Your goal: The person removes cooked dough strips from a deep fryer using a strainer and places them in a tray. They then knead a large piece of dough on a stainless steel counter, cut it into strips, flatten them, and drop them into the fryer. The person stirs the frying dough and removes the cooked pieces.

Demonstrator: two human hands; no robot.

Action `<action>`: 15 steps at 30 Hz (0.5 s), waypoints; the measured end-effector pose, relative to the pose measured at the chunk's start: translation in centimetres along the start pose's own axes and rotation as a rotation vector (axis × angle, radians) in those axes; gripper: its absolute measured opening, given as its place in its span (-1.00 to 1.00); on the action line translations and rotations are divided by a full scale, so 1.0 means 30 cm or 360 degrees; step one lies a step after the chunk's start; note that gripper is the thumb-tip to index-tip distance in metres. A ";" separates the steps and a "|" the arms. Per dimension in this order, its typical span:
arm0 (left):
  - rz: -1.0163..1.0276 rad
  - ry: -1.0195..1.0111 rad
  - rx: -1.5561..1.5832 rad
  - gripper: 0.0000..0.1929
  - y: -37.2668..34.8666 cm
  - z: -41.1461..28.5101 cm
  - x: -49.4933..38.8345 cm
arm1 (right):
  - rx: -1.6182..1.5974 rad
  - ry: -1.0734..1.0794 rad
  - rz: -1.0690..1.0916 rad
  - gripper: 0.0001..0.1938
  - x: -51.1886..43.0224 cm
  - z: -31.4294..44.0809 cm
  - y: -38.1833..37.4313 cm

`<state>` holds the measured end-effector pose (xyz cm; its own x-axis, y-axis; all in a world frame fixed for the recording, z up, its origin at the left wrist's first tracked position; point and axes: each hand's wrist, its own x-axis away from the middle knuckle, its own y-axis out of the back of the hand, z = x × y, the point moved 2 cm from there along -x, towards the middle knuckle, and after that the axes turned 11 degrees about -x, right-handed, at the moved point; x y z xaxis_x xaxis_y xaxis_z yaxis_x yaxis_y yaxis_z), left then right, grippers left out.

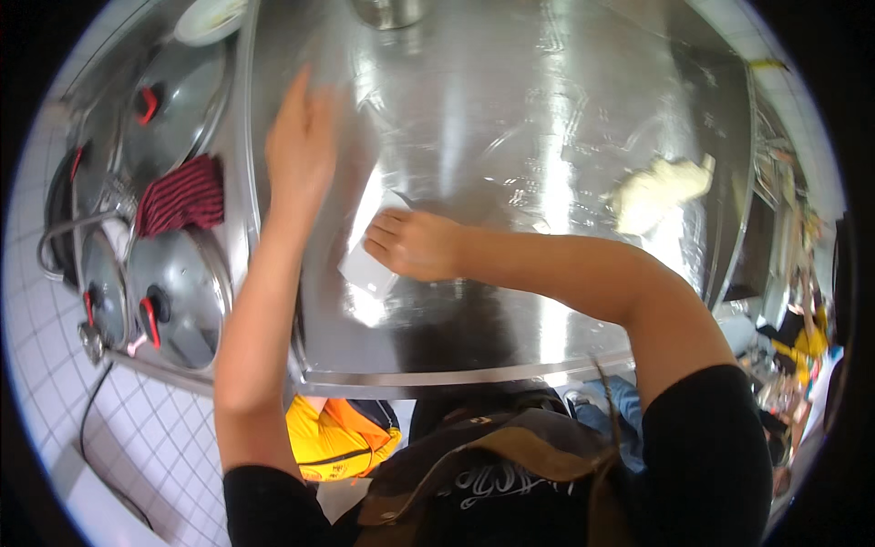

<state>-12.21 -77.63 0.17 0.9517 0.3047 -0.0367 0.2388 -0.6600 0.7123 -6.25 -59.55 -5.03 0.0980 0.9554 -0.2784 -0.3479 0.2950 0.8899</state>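
Observation:
My right hand (413, 245) rests on a flat, pale scraper-like sheet (369, 270), its fingers curled over the upper part, against a wet stainless steel table (472, 157). My left hand (303, 130) is raised near the table's left side, blurred, with its fingers extended and nothing visible in it. A crumpled, pale yellow cloth (660, 195) lies on the right part of the steel surface. Water streaks and bright reflections cover much of the metal around my hands.
Pots with glass lids (181, 294) and red-and-black knobs stand along the left, with a red-and-black striped cloth (184, 195) among them. A white plate (210, 19) is at the top left and a metal container (391, 10) at the top edge. A yellow bag (335, 437) hangs below the table's front edge.

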 end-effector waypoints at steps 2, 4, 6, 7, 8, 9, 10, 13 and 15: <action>-0.0239 -0.0362 -0.0390 -0.53 -0.040 0.023 0.234 | -0.0094 -0.0205 0.0291 -0.65 0.204 0.015 0.092; -0.0050 -0.0257 -0.0842 -0.43 -0.101 0.060 0.399 | -0.0161 -0.0502 0.0315 -0.57 0.357 -0.039 0.253; 0.0001 -0.0261 -0.1155 -0.34 -0.190 0.042 0.481 | 0.0013 -0.0936 0.0123 -0.51 0.434 -0.206 0.421; 0.0049 -0.0249 -0.1270 -0.32 -0.246 0.020 0.484 | 0.0085 -0.1287 0.0167 -0.51 0.467 -0.306 0.492; -0.0053 -0.0370 -0.1189 -0.31 -0.300 -0.013 0.473 | 0.0215 -0.1368 0.0065 -0.50 0.485 -0.364 0.527; -0.0054 -0.0406 -0.1136 -0.29 -0.352 -0.048 0.464 | 0.0367 -0.1521 -0.0031 -0.49 0.510 -0.389 0.538; -0.0065 -0.0436 -0.1092 -0.28 -0.398 -0.079 0.449 | 0.0298 -0.1436 -0.0075 -0.47 0.525 -0.393 0.521; 0.0026 -0.0662 -0.1045 -0.25 -0.532 -0.197 0.426 | 0.0257 -0.1293 0.0091 -0.47 0.630 -0.314 0.451; 0.0231 -0.0843 -0.0856 -0.22 -0.623 -0.295 0.439 | -0.0059 -0.1362 0.0487 -0.48 0.774 -0.269 0.464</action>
<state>-5.83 -55.20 -7.43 0.9640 -0.2188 -0.1512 0.1069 -0.2019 0.9736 -16.34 -33.32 -2.02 0.6501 0.6772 0.3446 -0.5010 0.0412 0.8644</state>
